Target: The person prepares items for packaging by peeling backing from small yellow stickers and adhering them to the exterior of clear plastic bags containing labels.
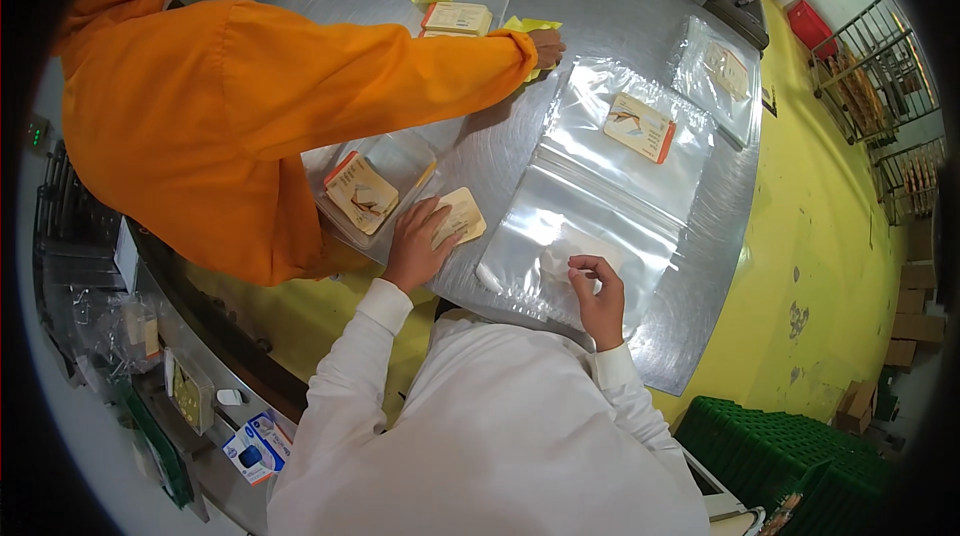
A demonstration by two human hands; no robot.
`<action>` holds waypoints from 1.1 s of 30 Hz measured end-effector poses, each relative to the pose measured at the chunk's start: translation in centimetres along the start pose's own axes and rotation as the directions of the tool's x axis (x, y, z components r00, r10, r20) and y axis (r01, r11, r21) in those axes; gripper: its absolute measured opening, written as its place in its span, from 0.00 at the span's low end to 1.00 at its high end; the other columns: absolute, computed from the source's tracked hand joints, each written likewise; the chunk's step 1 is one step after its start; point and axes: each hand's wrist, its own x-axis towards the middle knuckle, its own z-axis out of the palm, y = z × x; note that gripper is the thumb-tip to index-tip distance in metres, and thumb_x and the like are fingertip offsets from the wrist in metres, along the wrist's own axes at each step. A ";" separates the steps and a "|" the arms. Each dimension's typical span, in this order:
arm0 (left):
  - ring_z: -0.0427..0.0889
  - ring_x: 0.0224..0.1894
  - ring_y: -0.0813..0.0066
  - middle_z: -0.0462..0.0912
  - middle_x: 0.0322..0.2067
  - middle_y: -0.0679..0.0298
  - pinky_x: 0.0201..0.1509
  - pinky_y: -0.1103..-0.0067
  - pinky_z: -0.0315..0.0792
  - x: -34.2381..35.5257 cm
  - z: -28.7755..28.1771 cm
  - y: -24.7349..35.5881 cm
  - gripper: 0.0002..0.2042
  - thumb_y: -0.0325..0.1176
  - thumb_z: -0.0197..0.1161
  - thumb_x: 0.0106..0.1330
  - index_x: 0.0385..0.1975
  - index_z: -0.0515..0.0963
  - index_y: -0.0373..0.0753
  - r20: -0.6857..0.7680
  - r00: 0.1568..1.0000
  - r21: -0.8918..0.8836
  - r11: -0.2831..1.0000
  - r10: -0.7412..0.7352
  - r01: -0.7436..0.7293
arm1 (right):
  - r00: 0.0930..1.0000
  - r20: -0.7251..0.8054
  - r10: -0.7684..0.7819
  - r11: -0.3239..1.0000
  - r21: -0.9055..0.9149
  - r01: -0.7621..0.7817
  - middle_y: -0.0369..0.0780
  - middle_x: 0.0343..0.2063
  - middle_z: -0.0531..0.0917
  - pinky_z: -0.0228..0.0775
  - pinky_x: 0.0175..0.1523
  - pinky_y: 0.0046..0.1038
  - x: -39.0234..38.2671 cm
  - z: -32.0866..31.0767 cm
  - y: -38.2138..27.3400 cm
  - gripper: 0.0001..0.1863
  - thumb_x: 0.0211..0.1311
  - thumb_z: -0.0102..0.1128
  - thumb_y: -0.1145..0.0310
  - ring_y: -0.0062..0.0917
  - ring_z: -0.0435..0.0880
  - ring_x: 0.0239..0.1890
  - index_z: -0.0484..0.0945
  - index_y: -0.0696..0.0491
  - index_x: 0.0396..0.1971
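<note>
Bench (735, 201): bare strip (500, 161) between tub (412, 156) and bags (565, 206), narrowed by cards (467, 215) toward near edge; orange sleeve (380, 81), from left edge, across far end.

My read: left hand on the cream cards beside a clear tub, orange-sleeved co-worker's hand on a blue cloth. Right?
Not quite: the cloth at the co-worker's hand is yellow, as the head view shows. The left hand is on the cream cards beside the clear tub.
</note>
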 end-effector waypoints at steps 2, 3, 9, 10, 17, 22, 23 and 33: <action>0.71 0.63 0.50 0.75 0.60 0.49 0.68 0.60 0.62 0.1 0.2 -0.5 0.13 0.33 0.65 0.66 0.47 0.80 0.34 -0.020 1.000 -0.018 1.000 0.017 -0.017 | 1.000 -0.008 0.001 1.000 0.001 -0.001 0.35 0.38 0.87 0.68 0.52 0.26 0.1 0.0 -0.2 0.08 0.65 0.62 0.72 0.21 0.82 0.43 0.84 0.56 0.41; 0.73 0.62 0.50 0.76 0.59 0.49 0.67 0.59 0.63 0.1 0.3 -0.6 0.11 0.32 0.63 0.67 0.45 0.80 0.34 -0.046 0.999 0.004 1.000 0.025 -0.025 | 1.000 -0.009 -0.008 1.000 0.000 0.008 0.35 0.38 0.87 0.69 0.51 0.26 0.2 0.0 -0.3 0.08 0.65 0.62 0.71 0.20 0.82 0.43 0.84 0.56 0.41; 0.79 0.54 0.50 0.82 0.53 0.52 0.64 0.58 0.67 0.9 -1.2 3.3 0.04 0.24 0.57 0.67 0.36 0.78 0.32 -0.280 0.934 0.120 0.974 0.220 -0.194 | 0.995 0.080 0.054 0.993 0.103 -0.062 0.38 0.36 0.87 0.72 0.48 0.26 0.4 0.5 -1.1 0.09 0.66 0.63 0.68 0.23 0.84 0.39 0.84 0.58 0.40; 0.80 0.53 0.52 0.82 0.52 0.52 0.63 0.57 0.68 1.0 -1.9 5.0 0.04 0.23 0.58 0.66 0.36 0.79 0.32 -0.293 0.916 0.124 0.961 0.273 -0.247 | 0.988 0.144 0.055 0.984 0.160 -0.078 0.38 0.35 0.87 0.73 0.46 0.25 0.5 0.8 -1.6 0.10 0.66 0.63 0.68 0.23 0.84 0.38 0.84 0.58 0.40; 0.81 0.49 0.62 0.83 0.47 0.58 0.60 0.59 0.70 1.6 -0.9 12.1 0.13 0.21 0.62 0.54 0.41 0.82 0.33 -0.260 0.815 0.071 0.852 0.518 -0.519 | 0.936 0.274 0.221 0.787 0.516 -0.337 0.40 0.30 0.86 0.72 0.37 0.24 1.8 2.3 -5.1 0.13 0.71 0.60 0.65 0.20 0.81 0.30 0.82 0.62 0.37; 0.79 0.39 0.65 0.82 0.41 0.59 0.50 0.65 0.71 0.6 -0.8 14.4 0.12 0.26 0.68 0.57 0.42 0.82 0.36 -0.402 0.777 0.107 0.868 0.484 -0.485 | 0.960 0.021 0.280 0.789 0.564 -0.243 0.39 0.29 0.84 0.72 0.38 0.23 1.5 1.1 -4.1 0.11 0.73 0.57 0.67 0.20 0.79 0.29 0.80 0.61 0.37; 0.78 0.37 0.67 0.82 0.38 0.60 0.48 0.68 0.71 0.3 -0.5 14.9 0.12 0.27 0.70 0.57 0.42 0.82 0.36 -0.338 0.880 -0.125 0.910 0.335 -0.394 | 0.965 0.016 0.263 0.768 0.602 -0.219 0.39 0.29 0.84 0.72 0.38 0.23 1.5 0.8 -4.0 0.11 0.73 0.57 0.67 0.20 0.79 0.29 0.80 0.61 0.37; 0.79 0.32 0.80 0.82 0.34 0.65 0.36 0.81 0.74 2.9 2.6 19.6 0.07 0.27 0.65 0.69 0.41 0.79 0.31 0.186 0.952 -0.908 0.327 -0.245 0.262 | 0.978 -0.075 0.194 0.906 0.396 -0.150 0.35 0.27 0.86 0.72 0.37 0.20 0.7 0.3 -3.1 0.10 0.69 0.62 0.68 0.15 0.79 0.29 0.84 0.60 0.34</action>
